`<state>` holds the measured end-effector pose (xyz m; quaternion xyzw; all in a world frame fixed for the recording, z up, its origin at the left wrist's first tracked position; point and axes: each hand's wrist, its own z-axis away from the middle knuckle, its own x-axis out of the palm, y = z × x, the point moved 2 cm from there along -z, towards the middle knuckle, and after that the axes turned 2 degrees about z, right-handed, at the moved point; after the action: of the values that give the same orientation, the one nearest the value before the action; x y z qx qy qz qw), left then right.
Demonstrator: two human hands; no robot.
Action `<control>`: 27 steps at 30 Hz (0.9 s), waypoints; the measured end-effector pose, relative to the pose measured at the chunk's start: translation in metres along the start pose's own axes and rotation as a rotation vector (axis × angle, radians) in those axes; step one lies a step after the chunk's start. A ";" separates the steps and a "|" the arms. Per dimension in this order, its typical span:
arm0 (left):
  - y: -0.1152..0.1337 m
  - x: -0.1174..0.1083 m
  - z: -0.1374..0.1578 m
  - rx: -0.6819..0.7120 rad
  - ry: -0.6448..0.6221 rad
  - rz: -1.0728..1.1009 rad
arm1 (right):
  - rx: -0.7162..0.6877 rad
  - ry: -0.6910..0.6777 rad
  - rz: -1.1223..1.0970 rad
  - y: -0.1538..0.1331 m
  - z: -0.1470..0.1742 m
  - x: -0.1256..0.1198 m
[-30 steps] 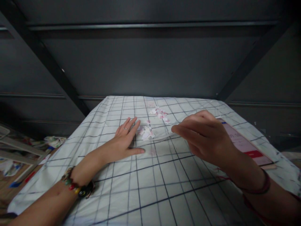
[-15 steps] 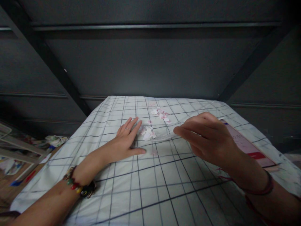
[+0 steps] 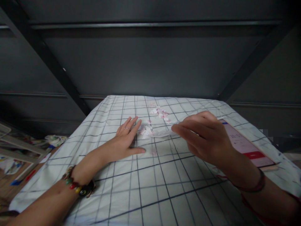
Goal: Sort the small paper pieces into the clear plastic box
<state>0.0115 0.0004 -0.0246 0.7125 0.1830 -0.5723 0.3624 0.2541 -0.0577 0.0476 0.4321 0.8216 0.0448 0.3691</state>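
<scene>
My left hand (image 3: 125, 138) lies on the white checked cloth (image 3: 131, 194) with its fingers spread and nothing in them. A ring is on one finger. My right hand (image 3: 202, 135) is closed, thumb and fingers pinched on one end of a clear, thin plastic strip (image 3: 162, 134). Its exact kind I cannot make out. The strip's far end reaches over or beside a small heap of torn white paper bits (image 3: 146, 130), just right of my left fingers. A second heap of pink and white paper bits (image 3: 161, 113) lies farther back.
A phone (image 3: 246, 146) with a lit pinkish screen lies on the cloth, partly behind my right hand. A dark panelled wall (image 3: 145, 66) rises at the cloth's far edge. On the floor at lower left stand a pale frame (image 3: 25, 153) and some clutter.
My right hand has shifted slightly left, bringing the clear strip farther over the nearer paper heap. My left hand stays nearly where it was.
</scene>
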 end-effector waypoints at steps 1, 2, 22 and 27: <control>0.000 0.000 0.000 -0.002 0.000 0.002 | 0.004 0.000 0.002 0.000 0.000 0.001; 0.000 0.000 0.000 -0.005 -0.001 0.004 | 0.005 0.000 0.004 0.000 0.000 0.001; 0.010 -0.008 -0.004 -0.016 0.056 -0.050 | 0.004 -0.027 -0.016 -0.002 -0.001 0.002; 0.014 -0.011 -0.005 -0.036 0.051 -0.049 | 0.002 -0.052 0.006 -0.003 -0.002 0.003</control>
<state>0.0211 -0.0033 -0.0098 0.7155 0.2200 -0.5591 0.3565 0.2496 -0.0569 0.0458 0.4362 0.8103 0.0336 0.3899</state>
